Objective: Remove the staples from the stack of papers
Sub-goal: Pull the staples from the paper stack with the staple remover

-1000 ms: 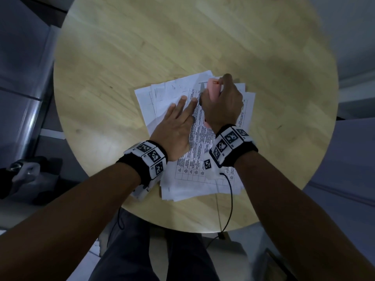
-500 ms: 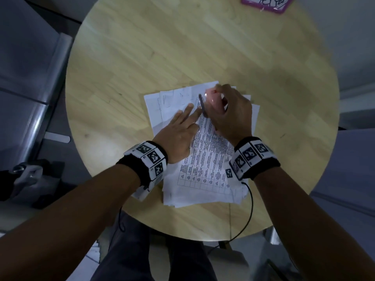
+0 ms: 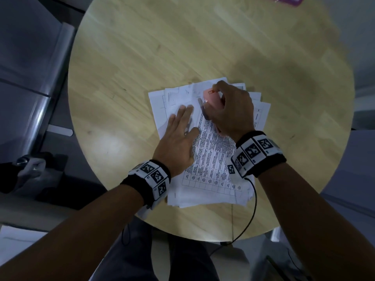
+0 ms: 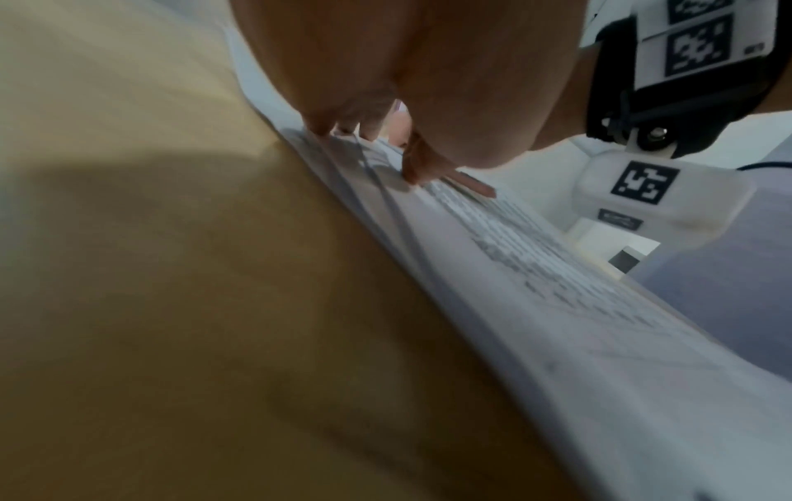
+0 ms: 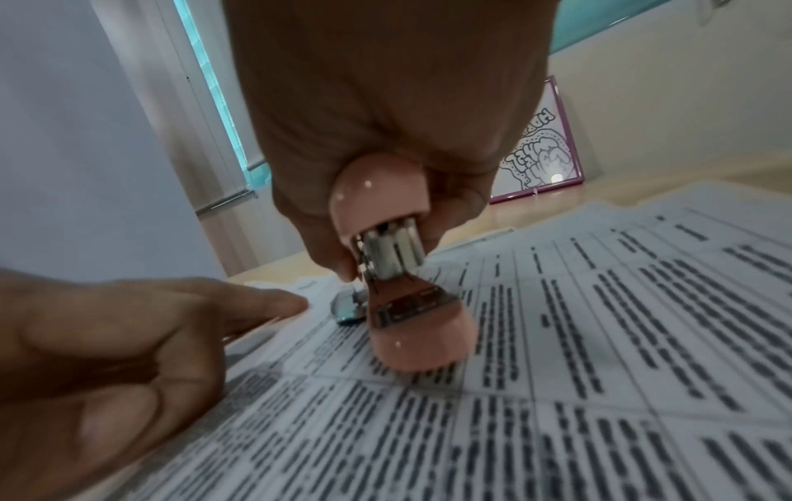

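The worktop [image 3: 142,57] is pale yellow wood with a streaked grain. The papers [image 3: 213,165] are white, the top sheet ruled into a grid of cells filled with black print, and the stapler [image 5: 386,189] on them is salmon pink with shiny silver metal. Both wristbands [image 3: 152,177] are black with white blocks bearing black-and-white square codes, and the board [image 5: 540,156] at the far edge has a magenta frame around black outline lettering on white.

i can't make out any staple under the pink stapler [image 5: 402,271]; my right hand [image 3: 231,110] hides its body. print on the papers [image 3: 211,159] is too blurred to read. the purple-framed board [image 3: 282,0] is cut off.
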### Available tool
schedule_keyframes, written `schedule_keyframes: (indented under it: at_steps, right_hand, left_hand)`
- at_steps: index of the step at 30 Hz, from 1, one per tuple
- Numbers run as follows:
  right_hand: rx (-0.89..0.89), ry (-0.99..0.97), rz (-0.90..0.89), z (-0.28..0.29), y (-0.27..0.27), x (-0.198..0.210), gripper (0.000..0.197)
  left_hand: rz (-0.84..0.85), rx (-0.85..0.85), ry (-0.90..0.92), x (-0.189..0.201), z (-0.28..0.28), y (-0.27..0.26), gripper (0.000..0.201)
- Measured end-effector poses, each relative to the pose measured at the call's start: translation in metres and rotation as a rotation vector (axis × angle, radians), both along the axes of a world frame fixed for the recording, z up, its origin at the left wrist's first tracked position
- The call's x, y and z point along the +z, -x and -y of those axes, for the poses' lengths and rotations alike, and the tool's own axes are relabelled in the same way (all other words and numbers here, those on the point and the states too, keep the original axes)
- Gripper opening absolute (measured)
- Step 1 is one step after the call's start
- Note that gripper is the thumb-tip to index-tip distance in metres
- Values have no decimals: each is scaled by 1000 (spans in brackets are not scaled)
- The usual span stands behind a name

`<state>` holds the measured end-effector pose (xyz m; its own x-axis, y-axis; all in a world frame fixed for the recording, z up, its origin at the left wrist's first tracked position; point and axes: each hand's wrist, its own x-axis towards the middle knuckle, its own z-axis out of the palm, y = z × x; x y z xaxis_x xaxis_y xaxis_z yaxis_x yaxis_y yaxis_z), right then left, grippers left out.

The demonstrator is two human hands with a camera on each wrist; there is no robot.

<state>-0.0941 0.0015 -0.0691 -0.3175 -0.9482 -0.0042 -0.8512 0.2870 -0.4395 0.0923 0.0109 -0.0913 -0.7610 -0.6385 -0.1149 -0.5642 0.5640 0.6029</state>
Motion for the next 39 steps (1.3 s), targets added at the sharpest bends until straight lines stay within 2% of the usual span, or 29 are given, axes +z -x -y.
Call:
schedule_keyframes:
  at_steps: [7,13,27,33,39]
  right_hand:
    - [-49,92,23,3,-13,-13,25]
    - [-5,75,-95,10,-18,-15,28]
    - [-289,123,62,21,-32,-23,32]
    - [-393,96,47,26,-40,-26,35]
    - [-483,166,142,36,-32,-21,33]
  left_hand:
    - [8,-63,72,-6,-2,-1,36]
    - [9,-92,73,-6,1,-3,40]
    - [70,-144,113,-10,2,-3,45]
    - [50,-160,106,-9,5,-6,41]
    - [-9,-186,63,-9,8,-13,33]
